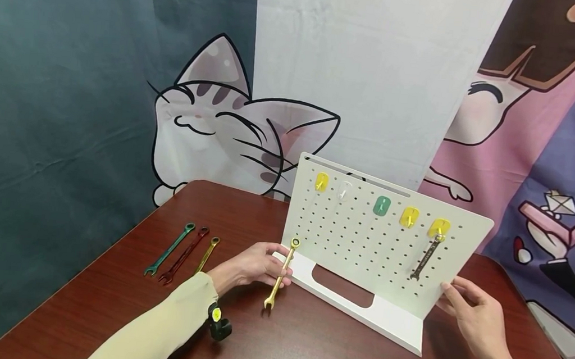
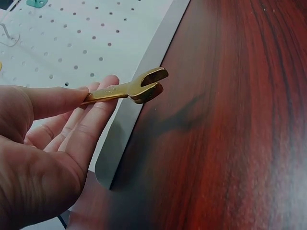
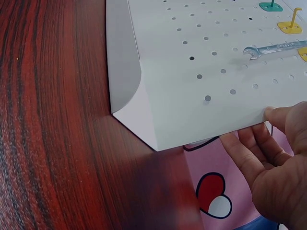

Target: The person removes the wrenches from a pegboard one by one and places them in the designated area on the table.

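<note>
My left hand (image 1: pixel 254 264) pinches a gold combination wrench (image 1: pixel 281 275) between thumb and fingers, in front of the left end of a white pegboard (image 1: pixel 364 239). The wrench's ring end points up and its open jaw down toward the table. In the left wrist view, that open jaw (image 2: pixel 146 87) sticks out past the fingertips, above the board's base lip. My right hand (image 1: pixel 477 315) grips the pegboard's right edge, thumb on the front face and fingers behind. A silver wrench (image 1: pixel 425 259) hangs from the rightmost yellow hook (image 1: pixel 438 226) on the board.
Left of my left arm, a green wrench (image 1: pixel 170 249), a red wrench (image 1: pixel 184 255) and another gold wrench (image 1: pixel 207 255) lie on the brown table (image 1: pixel 106 295). Also on the board are a clear hook (image 1: pixel 344 191), a green hook (image 1: pixel 382 205) and more yellow hooks. Printed curtains hang behind.
</note>
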### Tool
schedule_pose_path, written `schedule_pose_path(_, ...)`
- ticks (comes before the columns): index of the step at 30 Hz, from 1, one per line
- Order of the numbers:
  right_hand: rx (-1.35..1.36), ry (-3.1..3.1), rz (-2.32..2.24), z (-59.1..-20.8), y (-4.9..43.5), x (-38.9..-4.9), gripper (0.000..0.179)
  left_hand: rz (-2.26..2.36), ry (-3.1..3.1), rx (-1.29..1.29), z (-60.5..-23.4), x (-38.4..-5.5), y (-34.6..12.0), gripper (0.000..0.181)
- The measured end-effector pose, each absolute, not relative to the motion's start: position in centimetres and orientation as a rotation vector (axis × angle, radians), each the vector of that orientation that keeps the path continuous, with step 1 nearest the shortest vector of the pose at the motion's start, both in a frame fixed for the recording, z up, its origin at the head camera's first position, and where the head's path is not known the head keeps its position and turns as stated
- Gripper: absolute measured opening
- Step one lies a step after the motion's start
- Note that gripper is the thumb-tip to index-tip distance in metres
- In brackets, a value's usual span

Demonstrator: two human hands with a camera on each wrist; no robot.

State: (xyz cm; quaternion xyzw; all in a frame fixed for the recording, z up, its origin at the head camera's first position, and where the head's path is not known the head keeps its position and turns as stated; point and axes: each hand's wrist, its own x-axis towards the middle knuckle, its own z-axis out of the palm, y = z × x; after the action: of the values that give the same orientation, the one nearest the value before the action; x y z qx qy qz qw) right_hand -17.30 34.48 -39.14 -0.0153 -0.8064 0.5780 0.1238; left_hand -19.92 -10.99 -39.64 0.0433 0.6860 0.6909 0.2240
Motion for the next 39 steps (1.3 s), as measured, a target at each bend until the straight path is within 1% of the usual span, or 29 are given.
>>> schedule_pose_path(7,-0.070,-2.383,1.621,-39.1,34.4,-17.4,0.011,1.910,1.907,0.091,-40.1,-19.9,-11.7,0.045)
schedule_pose_path(18,-0.065,-2.401,1.598,-39.1,34.4,-17.3,0.010,1.897,1.924,0.036,-40.4,-19.9,-12.6,0.047)
schedule_pose_path(26,0.004,-2.323,1.717,-39.1,34.5,-17.4,0.020,1.901,1.936,0.050,-40.5,-19.8,-13.6,0.051)
schedule_pose_path(39,-0.001,-2.292,1.761,-39.2,34.5,-17.5,0.022,1.868,2.011,-0.014,-40.2,-19.7,-14.8,0.048)
